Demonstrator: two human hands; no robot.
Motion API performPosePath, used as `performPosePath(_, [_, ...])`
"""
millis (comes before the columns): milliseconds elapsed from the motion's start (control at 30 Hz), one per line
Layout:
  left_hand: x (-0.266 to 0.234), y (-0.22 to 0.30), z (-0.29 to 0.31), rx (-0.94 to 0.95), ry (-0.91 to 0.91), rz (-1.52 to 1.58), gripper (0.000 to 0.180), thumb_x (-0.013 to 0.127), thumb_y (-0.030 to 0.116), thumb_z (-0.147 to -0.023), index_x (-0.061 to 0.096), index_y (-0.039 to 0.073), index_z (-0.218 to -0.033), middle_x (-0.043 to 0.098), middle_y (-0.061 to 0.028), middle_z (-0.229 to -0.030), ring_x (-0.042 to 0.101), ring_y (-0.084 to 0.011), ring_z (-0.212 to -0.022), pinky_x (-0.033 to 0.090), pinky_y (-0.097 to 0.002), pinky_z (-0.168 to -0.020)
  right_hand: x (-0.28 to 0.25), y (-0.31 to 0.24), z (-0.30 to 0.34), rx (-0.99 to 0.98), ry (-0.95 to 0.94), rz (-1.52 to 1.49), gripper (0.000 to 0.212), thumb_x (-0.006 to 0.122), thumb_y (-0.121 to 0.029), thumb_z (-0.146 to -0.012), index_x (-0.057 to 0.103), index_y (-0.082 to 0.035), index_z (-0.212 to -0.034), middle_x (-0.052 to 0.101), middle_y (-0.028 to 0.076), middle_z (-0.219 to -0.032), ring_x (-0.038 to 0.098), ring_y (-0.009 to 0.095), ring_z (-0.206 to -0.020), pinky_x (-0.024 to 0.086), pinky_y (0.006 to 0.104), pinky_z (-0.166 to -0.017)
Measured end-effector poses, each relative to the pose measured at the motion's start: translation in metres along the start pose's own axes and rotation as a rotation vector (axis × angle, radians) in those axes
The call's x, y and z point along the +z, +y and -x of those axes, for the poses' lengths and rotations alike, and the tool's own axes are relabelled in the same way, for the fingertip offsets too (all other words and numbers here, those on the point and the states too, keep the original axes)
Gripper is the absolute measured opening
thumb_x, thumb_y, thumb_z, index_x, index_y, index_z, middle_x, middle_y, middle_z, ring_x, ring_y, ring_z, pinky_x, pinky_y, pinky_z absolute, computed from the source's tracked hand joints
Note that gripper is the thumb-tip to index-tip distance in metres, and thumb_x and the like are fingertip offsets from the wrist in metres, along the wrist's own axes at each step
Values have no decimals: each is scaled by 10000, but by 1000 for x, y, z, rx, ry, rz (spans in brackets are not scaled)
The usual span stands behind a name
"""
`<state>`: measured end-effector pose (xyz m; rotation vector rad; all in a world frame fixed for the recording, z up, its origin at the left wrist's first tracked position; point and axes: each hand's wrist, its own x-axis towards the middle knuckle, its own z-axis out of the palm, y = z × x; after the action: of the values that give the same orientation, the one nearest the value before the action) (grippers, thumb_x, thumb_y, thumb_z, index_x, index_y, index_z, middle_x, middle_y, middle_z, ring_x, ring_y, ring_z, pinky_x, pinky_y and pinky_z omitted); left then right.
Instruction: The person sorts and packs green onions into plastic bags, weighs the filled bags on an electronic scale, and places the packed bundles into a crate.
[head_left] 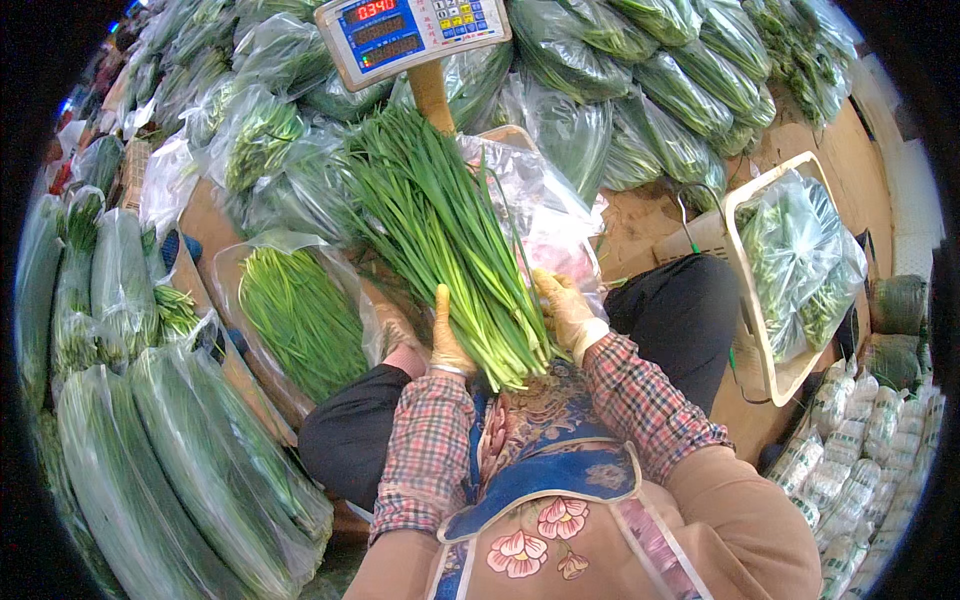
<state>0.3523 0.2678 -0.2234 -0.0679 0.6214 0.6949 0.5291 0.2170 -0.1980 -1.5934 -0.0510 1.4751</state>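
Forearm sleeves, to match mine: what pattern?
The forearm sleeves are checked: reddish, dark and pale; head view.

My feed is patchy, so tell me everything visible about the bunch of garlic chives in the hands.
The bunch of garlic chives is a thick sheaf of long, narrow leaves, darker green toward the tips, paler at the stem ends. No tie shows. It slants, tips to the upper left, stem ends to the lower right. The gloved left hand and right hand hold its sides near the stem ends. Its tips overlap the scale's tan post; contact is unclear.
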Motion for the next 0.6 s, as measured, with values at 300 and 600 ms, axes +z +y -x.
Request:
performPosePath(300, [30, 0, 7, -14, -83, -44, 738, 545, 636, -819, 470, 101, -1322, 556, -103, -1261, 560, -294, -1099, 461, -449, -955, 15, -33, 15, -25, -420, 233, 811, 431, -696, -847, 508, -27, -1301, 593, 135, -1214, 545, 224, -1100, 387, 303, -971])
performPosePath(600, [32, -7, 11, 77, -45, -76, 643, 611, 547, -820, 525, 87, -1260, 596, -92, -1200, 583, -271, -1055, 482, -432, -927, -24, 23, -26, -251, -301, 130, 821, 472, -666, -846, 434, -26, -1359, 531, 147, -1292, 500, 230, -1157, 370, 313, -1012])
